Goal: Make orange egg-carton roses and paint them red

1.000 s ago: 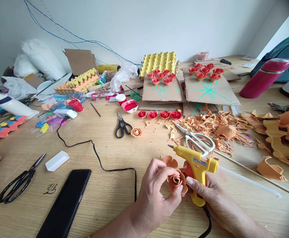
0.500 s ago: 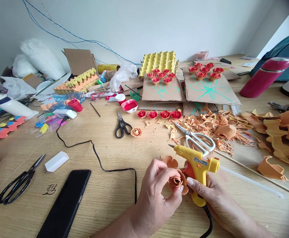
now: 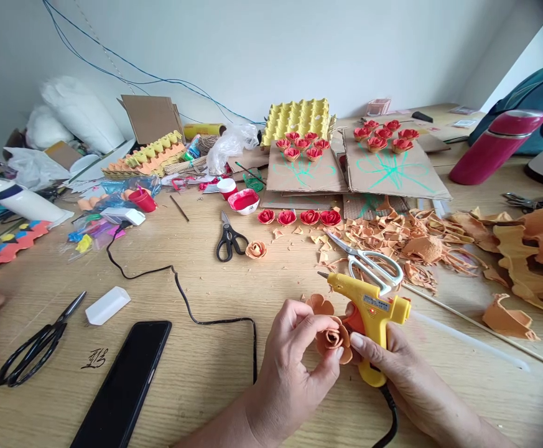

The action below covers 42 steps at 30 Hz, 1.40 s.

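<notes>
The left hand pinches a flower between its fingertips; beside these, the right hand grips a glue gun.

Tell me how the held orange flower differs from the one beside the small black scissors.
The held flower is pinched in the left hand; the other flower rests on the table. The held flower looks deeper orange, the other flower paler. Both are orange, with petals around a curled centre.
</notes>
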### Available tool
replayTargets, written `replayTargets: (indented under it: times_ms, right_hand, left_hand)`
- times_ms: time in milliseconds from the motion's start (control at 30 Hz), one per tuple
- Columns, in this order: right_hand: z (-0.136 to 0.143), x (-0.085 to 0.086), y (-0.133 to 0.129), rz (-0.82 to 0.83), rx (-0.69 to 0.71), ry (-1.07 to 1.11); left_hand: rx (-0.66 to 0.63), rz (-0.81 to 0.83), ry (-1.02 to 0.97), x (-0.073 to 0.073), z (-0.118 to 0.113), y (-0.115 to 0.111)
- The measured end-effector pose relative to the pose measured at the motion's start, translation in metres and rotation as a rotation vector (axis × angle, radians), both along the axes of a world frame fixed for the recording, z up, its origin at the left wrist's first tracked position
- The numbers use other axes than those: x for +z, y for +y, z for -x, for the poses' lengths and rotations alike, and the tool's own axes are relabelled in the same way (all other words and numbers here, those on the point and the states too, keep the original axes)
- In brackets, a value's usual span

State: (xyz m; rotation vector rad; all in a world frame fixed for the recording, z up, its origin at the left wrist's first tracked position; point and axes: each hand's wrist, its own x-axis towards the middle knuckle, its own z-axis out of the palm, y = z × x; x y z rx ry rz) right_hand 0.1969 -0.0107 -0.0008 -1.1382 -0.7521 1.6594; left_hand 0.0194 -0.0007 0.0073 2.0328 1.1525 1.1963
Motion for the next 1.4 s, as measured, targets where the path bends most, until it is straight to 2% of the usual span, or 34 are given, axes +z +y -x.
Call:
replayTargets:
  times_ms: [433, 767, 1067, 1400]
  right_hand:
    - [0.001, -0.004, -0.001, 0.008, -0.007, 0.005]
    - [0.002, 0.002, 0.001, 0.031, -0.036, 0.009]
    - [0.006, 0.008, 0.0, 0.042, -0.1, -0.117]
    - [0.004, 0.002, -0.001, 0.057, -0.116, -0.123]
  left_hand:
    - [-0.02, -0.012, 0.055, 0.001, 0.002, -0.001]
    - [0.037, -0.071, 0.101, -0.003, 0.002, 0.001]
    - [0.057, -0.278, 0.28, -0.001, 0.0, -0.002]
    - [0.045, -0.23, 0.201, 0.002, 0.0, 0.001]
